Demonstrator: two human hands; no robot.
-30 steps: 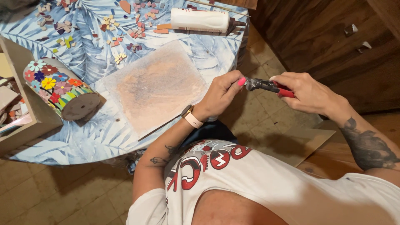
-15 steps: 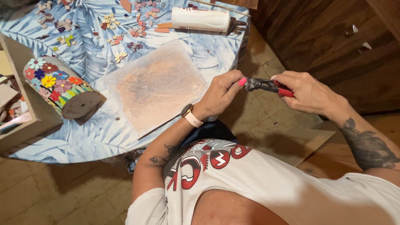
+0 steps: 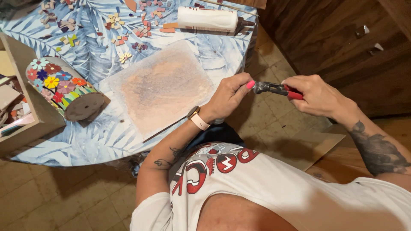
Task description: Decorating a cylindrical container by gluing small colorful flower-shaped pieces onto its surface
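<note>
Nippers: red-handled, dark metal jaws, held off the table edge above the tiled floor, between both hands; level, jaws pointing toward the left hand.
Table: round, covered with a blue leaf-print cloth; sits well to the left of the nippers.
Slab: flat square, pale orange-brown, lying on the cloth near the left wrist; a thin stick rests against its lower edge.
Pot: cylinder on its side, faced with coloured flower mosaic, left of the slab, beside a wooden box.
Glue bottle: white, lying flat at the far edge of the table.
Tile scraps: small coloured pieces scattered across the far cloth.
Right hand: fingers wrapped around the red handles; whether they are squeezed fully home cannot be told.
Left hand: thumb and fingertips pinched at the tip of the jaws; any piece held there is too small to see.
Risk, judged: fingertips sit right at the cutting end, so a hard squeeze could nip them.
Risk, judged: work hangs over the floor, so a snapped chip would likely fly or drop and be lost.
</note>
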